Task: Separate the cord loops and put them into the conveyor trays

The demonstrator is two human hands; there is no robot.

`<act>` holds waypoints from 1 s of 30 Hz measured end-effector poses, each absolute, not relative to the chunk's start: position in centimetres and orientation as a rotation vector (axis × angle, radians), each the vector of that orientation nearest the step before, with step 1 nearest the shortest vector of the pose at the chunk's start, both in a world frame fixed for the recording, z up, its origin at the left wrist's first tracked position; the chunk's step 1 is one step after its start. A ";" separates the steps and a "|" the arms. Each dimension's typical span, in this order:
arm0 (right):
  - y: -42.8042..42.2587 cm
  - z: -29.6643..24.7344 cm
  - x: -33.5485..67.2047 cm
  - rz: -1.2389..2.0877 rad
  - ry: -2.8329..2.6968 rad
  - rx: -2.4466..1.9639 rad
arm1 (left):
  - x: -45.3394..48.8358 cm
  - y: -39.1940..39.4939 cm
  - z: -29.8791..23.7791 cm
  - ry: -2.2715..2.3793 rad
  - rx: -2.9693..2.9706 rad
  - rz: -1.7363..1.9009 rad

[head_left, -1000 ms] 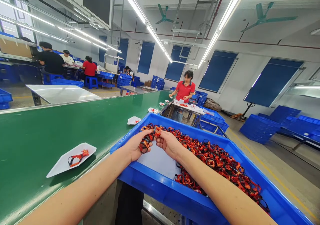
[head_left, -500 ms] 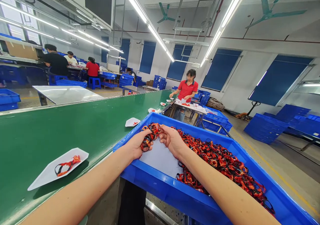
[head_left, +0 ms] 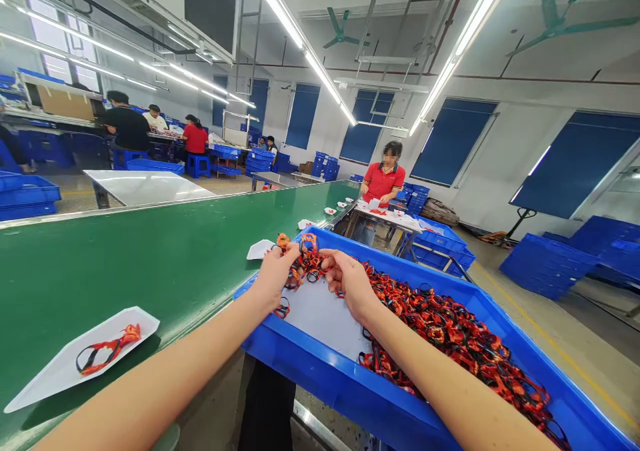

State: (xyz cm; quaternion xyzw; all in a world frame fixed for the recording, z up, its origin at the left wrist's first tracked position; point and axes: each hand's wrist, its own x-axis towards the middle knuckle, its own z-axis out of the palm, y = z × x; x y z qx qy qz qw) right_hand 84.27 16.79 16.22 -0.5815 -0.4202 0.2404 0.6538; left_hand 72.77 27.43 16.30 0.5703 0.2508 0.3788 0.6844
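Note:
My left hand (head_left: 278, 274) is closed round a bunch of small red, orange and black looped straps (head_left: 309, 241) above the near left part of a blue plastic crate (head_left: 320, 367). Just right of it my right hand (head_left: 350, 283) has its fingers curled, fingertips beside the bunch; anything between them is hidden. A loose strap (head_left: 283, 307) lies under my left hand at the crate's left side. A large heap of the same straps (head_left: 440, 331) fills the crate's right side, with white lining (head_left: 325, 317) bare in the middle.
A green conveyor belt (head_left: 200, 257) runs along the left. On it lie a white paper tray (head_left: 55, 377) with one strap and several smaller trays farther off. A co-worker in red (head_left: 383, 181) stands at a table beyond the crate. Stacked blue crates (head_left: 547, 257) stand right.
My view has turned slightly left. The near paper tray has moved left and closer along the belt. My hands have drawn slightly apart, and the co-worker's arm has pulled back from the belt.

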 end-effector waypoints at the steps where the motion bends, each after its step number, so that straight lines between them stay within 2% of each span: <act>1: 16.8 16.0 84.3 0.524 -0.977 -1.374 | 72.3 28.5 16.5 0.591 1.319 0.933; 5: 17.1 15.2 84.4 0.542 -1.073 -1.492 | 69.7 34.2 16.8 0.782 1.515 1.101; 10: 17.2 14.6 83.5 0.573 -1.290 -1.582 | 68.1 39.6 14.8 1.036 1.696 0.987; 15: 16.7 14.2 82.4 0.341 -1.833 -1.688 | 68.8 41.0 13.2 1.119 1.678 0.861; 21: 16.7 14.2 82.5 0.122 -1.813 -1.728 | 70.0 38.8 15.6 0.888 1.504 0.837; 26: 17.1 15.2 82.3 -0.015 -1.530 -1.679 | 71.0 32.9 18.3 0.529 1.391 0.664; 30: 17.0 16.0 81.8 -0.080 -1.416 -1.650 | 71.9 28.7 18.3 0.443 1.322 0.542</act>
